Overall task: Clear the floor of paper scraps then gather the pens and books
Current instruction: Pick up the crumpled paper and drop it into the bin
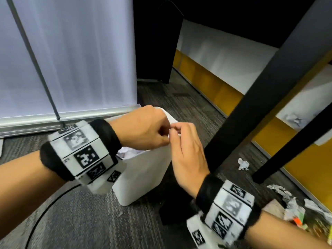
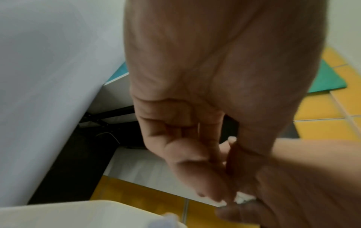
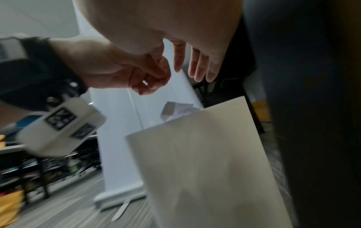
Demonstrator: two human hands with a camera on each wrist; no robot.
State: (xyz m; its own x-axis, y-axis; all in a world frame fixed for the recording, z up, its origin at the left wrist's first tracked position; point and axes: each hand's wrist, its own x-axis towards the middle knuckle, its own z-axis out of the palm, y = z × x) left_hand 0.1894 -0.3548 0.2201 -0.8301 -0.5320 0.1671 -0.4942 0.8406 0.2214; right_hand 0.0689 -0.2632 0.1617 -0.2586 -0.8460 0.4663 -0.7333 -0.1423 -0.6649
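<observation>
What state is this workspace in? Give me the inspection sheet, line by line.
Surface: grey carpet floor, not yet clear of paper.
Job's things: white bin holds crumpled paper. Loose scraps lie by the table legs. Orange and green items may be pens, but they are too blurred to tell.
Clutter: more torn paper at far right.
Grippers: left hand pinches a small white scrap over the bin. Right hand meets it, grip unclear.
Cables: black cable curves across the carpet.
Surroundings: white banner, yellow-and-white wall.
</observation>
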